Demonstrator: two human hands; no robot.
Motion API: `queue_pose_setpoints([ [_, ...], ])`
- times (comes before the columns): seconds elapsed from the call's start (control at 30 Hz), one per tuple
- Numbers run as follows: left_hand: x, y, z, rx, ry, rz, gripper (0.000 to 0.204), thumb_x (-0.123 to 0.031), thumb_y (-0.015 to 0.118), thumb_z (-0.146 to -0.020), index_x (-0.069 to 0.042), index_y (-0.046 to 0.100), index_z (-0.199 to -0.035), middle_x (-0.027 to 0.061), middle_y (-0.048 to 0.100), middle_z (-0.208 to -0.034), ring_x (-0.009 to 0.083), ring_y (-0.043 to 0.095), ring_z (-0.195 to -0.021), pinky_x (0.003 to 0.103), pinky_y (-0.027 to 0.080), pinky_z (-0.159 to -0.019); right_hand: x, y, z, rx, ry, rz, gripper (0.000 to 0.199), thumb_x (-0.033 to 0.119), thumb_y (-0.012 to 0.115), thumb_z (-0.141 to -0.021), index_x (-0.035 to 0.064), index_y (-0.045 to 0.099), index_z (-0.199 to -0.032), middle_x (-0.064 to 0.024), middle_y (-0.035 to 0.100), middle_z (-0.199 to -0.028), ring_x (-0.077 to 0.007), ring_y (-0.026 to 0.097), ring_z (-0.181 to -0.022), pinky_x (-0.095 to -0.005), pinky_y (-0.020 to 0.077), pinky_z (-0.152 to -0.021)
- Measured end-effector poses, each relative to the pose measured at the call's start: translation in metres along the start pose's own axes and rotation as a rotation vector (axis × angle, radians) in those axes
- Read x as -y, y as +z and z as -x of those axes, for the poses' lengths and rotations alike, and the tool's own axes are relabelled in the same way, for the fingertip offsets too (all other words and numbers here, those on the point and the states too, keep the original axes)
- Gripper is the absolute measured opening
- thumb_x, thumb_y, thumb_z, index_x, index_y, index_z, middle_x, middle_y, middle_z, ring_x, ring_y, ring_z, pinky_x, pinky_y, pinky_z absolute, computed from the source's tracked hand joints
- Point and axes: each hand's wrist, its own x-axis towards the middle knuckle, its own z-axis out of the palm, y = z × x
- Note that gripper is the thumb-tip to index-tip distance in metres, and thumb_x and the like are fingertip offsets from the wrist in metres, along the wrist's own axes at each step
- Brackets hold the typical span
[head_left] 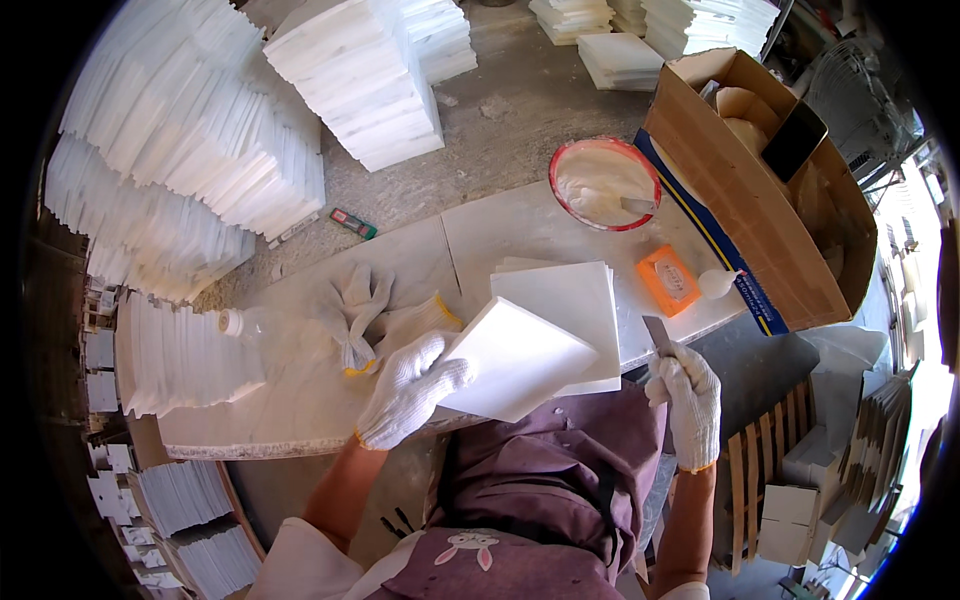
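My left hand, in a white knitted glove, grips the left edge of a white square tile. The tile is tilted above a few more white tiles lying on the stone worktop. In a matching glove, my right hand is closed round a flat scraper blade, which points up and away from me, to the right of the tile and apart from it. Part of the blade is hidden in my fingers.
Spare gloves and a clear bottle lie left. Beyond are a red-rimmed bowl of white paste, an orange box and a cardboard box with a phone. Tall tile stacks stand at the back.
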Motion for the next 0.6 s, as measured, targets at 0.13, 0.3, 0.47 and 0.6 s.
queue_pose_setpoints([
  [0.13,0.005,-0.006,0.005,-0.021,-0.018,0.003,0.027,-0.013,0.067,-0.092,0.001,0.064,-0.115,-0.0002,0.064,-0.096,0.0054,0.055,-0.088,0.023,0.046,-0.079,0.014,0.018,-0.033,0.019,-0.083,0.122,0.034,0.013,0.052,-0.098,-0.0023,0.061,-0.127,-0.0021,0.062,-0.088,-0.0073,0.054,-0.067,-0.0217,0.0451,-0.060],
  [0.3,0.006,-0.011,0.007,-0.046,-0.062,0.021,0.026,-0.013,0.066,-0.092,0.001,0.064,-0.114,-0.0003,0.063,-0.096,0.0050,0.054,-0.088,0.023,0.046,-0.079,0.021,0.037,-0.073,0.025,-0.178,0.142,0.032,0.007,0.055,-0.095,-0.0028,0.062,-0.125,-0.0033,0.062,-0.087,-0.0075,0.055,-0.065,-0.0223,0.0448,-0.056],
  [0.47,0.010,-0.017,0.007,-0.075,-0.061,-0.004,0.023,-0.015,0.066,-0.092,0.001,0.065,-0.109,-0.0011,0.063,-0.093,0.0044,0.053,-0.084,0.022,0.045,-0.075,0.022,0.052,-0.100,-0.041,-0.243,0.167,0.029,0.007,0.059,-0.092,-0.0020,0.066,-0.119,-0.0027,0.062,-0.085,-0.0072,0.054,-0.063,-0.0224,0.0451,-0.055],
  [0.6,0.021,-0.021,0.008,-0.120,-0.094,-0.018,0.022,-0.017,0.066,-0.093,0.001,0.066,-0.105,-0.0026,0.061,-0.088,0.0037,0.051,-0.081,0.021,0.043,-0.072,0.023,0.057,-0.121,-0.085,-0.273,0.195,0.027,0.008,0.061,-0.091,0.0003,0.068,-0.116,-0.0042,0.065,-0.087,-0.0090,0.056,-0.063,-0.0241,0.0466,-0.057],
])
